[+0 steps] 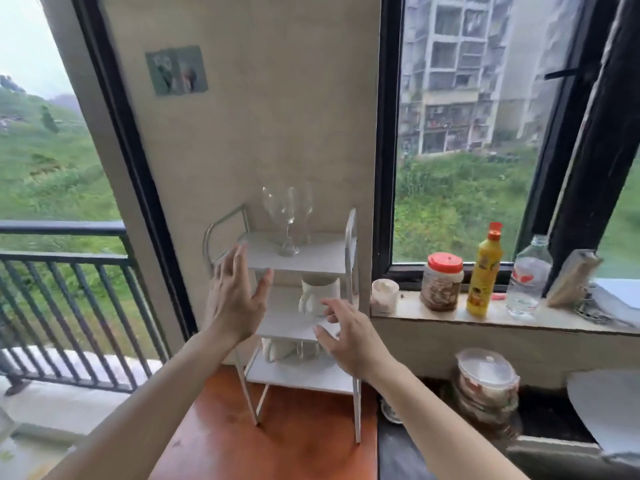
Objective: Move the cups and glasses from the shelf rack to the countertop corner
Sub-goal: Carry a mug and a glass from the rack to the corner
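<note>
Barely started, by the look of it. Left hand (235, 299) at centre frame, fingers spread wide, holding nothing. Just right of it, shelf rack (350, 271) still loaded: wine glasses (287, 216) up top, white mug (317, 296) mid shelf, more cups (277, 349) lower (hard to count). Right hand (349, 336) loosely open, empty, nearly at the mug. Nothing moved yet.

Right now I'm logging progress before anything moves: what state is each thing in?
Left hand: open, empty, raised by the rack.
Right hand: open, empty, near the mug.
Wine glasses: upright on the top shelf.
White mug: on the middle shelf.
Yellow bottle: capped, upright on the sill.
Jar: lidded.
</note>
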